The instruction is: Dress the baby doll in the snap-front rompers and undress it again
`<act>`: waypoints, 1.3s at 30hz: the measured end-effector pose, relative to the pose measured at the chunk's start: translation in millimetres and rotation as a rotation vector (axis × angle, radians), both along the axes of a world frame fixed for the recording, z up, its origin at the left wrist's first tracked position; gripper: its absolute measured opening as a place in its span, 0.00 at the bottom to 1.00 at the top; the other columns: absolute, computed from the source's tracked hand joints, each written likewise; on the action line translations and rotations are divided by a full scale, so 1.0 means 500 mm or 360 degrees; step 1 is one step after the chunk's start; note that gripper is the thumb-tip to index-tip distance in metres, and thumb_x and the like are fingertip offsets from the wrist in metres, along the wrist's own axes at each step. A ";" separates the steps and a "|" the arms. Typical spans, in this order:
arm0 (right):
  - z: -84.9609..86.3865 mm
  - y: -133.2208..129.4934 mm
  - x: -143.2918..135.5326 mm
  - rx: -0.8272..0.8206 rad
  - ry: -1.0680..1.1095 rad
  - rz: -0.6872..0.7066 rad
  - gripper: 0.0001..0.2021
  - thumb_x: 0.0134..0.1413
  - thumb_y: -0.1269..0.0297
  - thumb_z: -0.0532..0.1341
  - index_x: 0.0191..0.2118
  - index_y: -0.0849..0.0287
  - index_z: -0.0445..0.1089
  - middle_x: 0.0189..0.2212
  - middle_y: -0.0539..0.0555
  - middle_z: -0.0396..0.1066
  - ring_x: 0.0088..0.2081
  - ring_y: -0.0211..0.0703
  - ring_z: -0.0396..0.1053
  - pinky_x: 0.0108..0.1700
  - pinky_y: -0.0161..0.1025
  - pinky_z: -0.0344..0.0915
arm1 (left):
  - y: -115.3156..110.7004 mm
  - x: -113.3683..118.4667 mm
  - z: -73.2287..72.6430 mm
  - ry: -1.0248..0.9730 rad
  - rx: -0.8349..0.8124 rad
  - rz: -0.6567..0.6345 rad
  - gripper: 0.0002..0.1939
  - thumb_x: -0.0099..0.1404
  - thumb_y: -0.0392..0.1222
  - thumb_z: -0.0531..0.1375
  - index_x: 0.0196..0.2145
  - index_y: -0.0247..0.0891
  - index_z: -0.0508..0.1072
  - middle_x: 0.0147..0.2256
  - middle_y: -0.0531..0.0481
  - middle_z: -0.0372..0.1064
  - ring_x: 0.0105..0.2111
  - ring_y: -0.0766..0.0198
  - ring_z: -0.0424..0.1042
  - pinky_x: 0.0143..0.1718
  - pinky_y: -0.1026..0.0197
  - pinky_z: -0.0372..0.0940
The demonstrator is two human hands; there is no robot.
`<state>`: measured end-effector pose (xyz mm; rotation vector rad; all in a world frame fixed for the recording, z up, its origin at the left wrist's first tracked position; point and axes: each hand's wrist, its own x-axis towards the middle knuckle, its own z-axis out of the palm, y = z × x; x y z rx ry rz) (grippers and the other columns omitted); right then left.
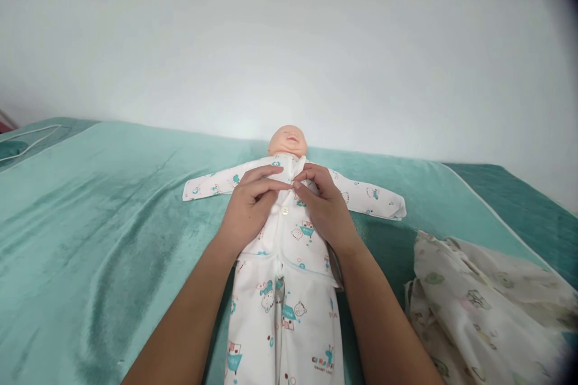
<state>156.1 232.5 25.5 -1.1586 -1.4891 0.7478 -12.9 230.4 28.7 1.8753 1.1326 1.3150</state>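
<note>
A baby doll lies on its back, wearing a white printed baby shirt and matching baby pants. Both of my hands meet at the upper chest, over the shirt's front edge. My right hand pinches that edge between thumb and fingers. My left hand has its fingers reaching across the shirt and its index fingertip at the same edge, closed on the cloth there. Whatever lies between the fingertips is hidden. Just below them a button shows on the shirt front. Both sleeves stretch out sideways.
Green plush fabric covers the surface, with folds at the left. A crumpled printed cloth lies at the lower right. A white cord is at the far left. Behind the doll stands a white wall.
</note>
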 end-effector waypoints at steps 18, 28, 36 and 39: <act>0.004 -0.022 -0.005 0.0143 0.0084 -0.0114 0.10 0.61 0.60 0.60 0.29 0.54 0.67 0.59 0.54 0.60 0.65 0.49 0.55 0.64 0.52 0.54 | -0.010 -0.018 0.027 0.0084 -0.0191 -0.0297 0.08 0.65 0.35 0.57 0.33 0.44 0.75 0.61 0.53 0.64 0.66 0.54 0.57 0.66 0.43 0.54; 0.016 -0.040 -0.006 0.0397 -0.0129 0.0044 0.04 0.65 0.62 0.57 0.40 0.50 0.70 0.43 0.52 0.73 0.49 0.47 0.69 0.54 0.51 0.64 | -0.007 -0.043 0.034 0.0242 -0.0213 -0.0545 0.05 0.67 0.40 0.58 0.32 0.44 0.72 0.66 0.56 0.58 0.71 0.54 0.46 0.70 0.41 0.47; 0.020 -0.041 -0.006 0.0346 -0.0259 0.0120 0.06 0.64 0.62 0.57 0.36 0.51 0.71 0.34 0.50 0.72 0.40 0.45 0.69 0.46 0.47 0.65 | -0.011 -0.038 0.035 0.0264 -0.0207 -0.0530 0.04 0.64 0.36 0.60 0.32 0.44 0.70 0.66 0.56 0.57 0.70 0.52 0.45 0.66 0.39 0.55; 0.026 -0.044 -0.010 0.0315 -0.0308 0.0170 0.05 0.64 0.63 0.58 0.36 0.51 0.71 0.32 0.49 0.72 0.38 0.44 0.68 0.46 0.47 0.64 | -0.015 -0.033 0.035 0.0289 -0.0170 -0.0467 0.05 0.63 0.34 0.60 0.31 0.44 0.69 0.65 0.55 0.58 0.69 0.51 0.49 0.64 0.38 0.57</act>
